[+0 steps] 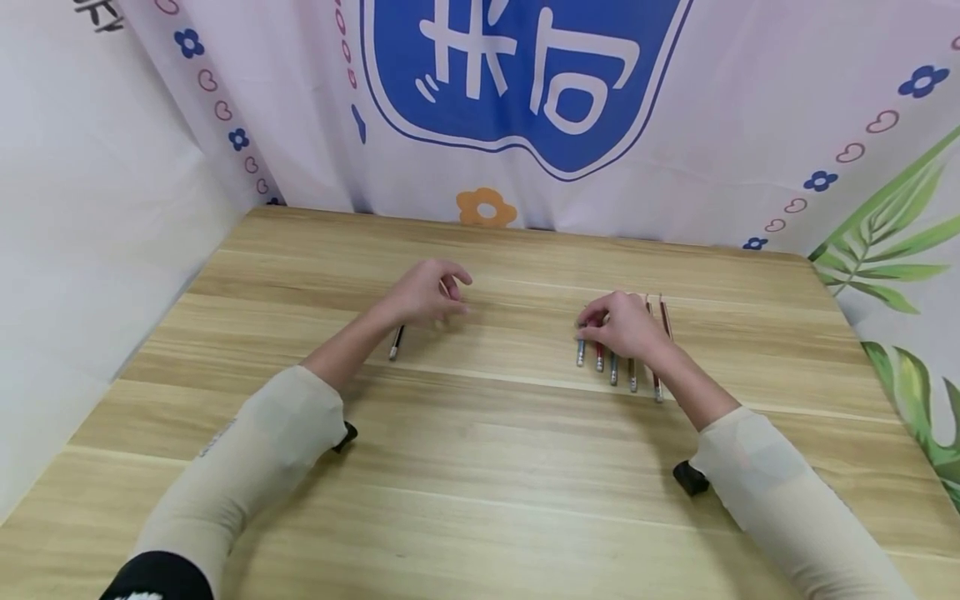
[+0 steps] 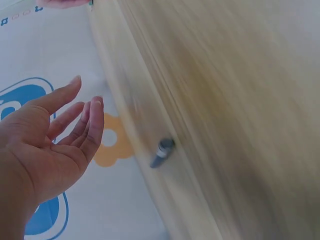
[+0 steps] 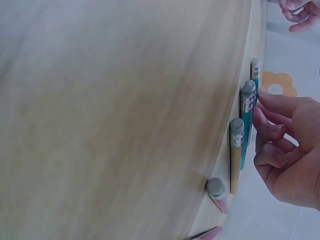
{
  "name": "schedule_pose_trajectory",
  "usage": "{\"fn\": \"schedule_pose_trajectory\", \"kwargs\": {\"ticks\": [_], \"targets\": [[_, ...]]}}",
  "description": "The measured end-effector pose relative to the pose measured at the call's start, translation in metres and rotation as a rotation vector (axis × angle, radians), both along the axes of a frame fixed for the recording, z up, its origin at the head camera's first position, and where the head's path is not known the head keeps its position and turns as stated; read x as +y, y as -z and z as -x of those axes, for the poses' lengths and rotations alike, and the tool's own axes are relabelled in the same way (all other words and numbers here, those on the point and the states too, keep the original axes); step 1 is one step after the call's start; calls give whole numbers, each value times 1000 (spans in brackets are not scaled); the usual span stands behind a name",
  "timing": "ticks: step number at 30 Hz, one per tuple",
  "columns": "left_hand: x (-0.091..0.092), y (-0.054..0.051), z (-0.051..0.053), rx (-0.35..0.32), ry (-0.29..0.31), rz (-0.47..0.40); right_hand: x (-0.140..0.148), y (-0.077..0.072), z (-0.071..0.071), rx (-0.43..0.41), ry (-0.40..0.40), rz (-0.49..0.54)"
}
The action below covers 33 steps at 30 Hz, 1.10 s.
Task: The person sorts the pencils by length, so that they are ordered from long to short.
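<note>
My left hand (image 1: pixel 429 292) is held over the left side of the wooden table, fingers loosely bent and holding nothing. A dark pencil (image 1: pixel 397 350) with a pale eraser end lies just below its wrist. On the right, my right hand (image 1: pixel 624 325) pinches the blue pencil (image 1: pixel 581 357) at the left end of a row, thumb and index finger at its side. Alongside it lie a red pencil (image 1: pixel 600 360), a teal pencil (image 1: pixel 614 372), a yellow-brown pencil (image 3: pixel 234 165) and a dark red pencil (image 1: pixel 657 387), eraser ends toward me. The hand hides their middles.
The wooden table (image 1: pixel 450 467) reaches back to a printed curtain (image 1: pixel 300 100) with a blue emblem. A white wall (image 1: pixel 90 208) stands on the left, and a leaf-patterned sheet (image 1: pixel 892 267) hangs on the right.
</note>
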State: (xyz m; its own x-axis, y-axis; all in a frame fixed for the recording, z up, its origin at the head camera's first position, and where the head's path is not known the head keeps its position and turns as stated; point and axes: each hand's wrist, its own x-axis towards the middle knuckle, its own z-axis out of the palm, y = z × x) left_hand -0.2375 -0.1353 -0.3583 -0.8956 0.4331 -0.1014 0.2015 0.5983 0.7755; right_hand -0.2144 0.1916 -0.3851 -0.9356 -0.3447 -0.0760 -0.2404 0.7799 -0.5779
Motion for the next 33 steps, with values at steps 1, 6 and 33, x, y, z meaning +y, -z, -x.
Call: {"fn": "schedule_pose_trajectory", "kwargs": {"ticks": [1,6,33], "targets": [[-2,0,0,3,-5,1,0,0,0,0,0,1],[-15,0,-2,34,-30,8,-1,-2,0,-5,10,0],[-66,9,-8,25,-114,129,0,-1,1,-11,19,6]]}}
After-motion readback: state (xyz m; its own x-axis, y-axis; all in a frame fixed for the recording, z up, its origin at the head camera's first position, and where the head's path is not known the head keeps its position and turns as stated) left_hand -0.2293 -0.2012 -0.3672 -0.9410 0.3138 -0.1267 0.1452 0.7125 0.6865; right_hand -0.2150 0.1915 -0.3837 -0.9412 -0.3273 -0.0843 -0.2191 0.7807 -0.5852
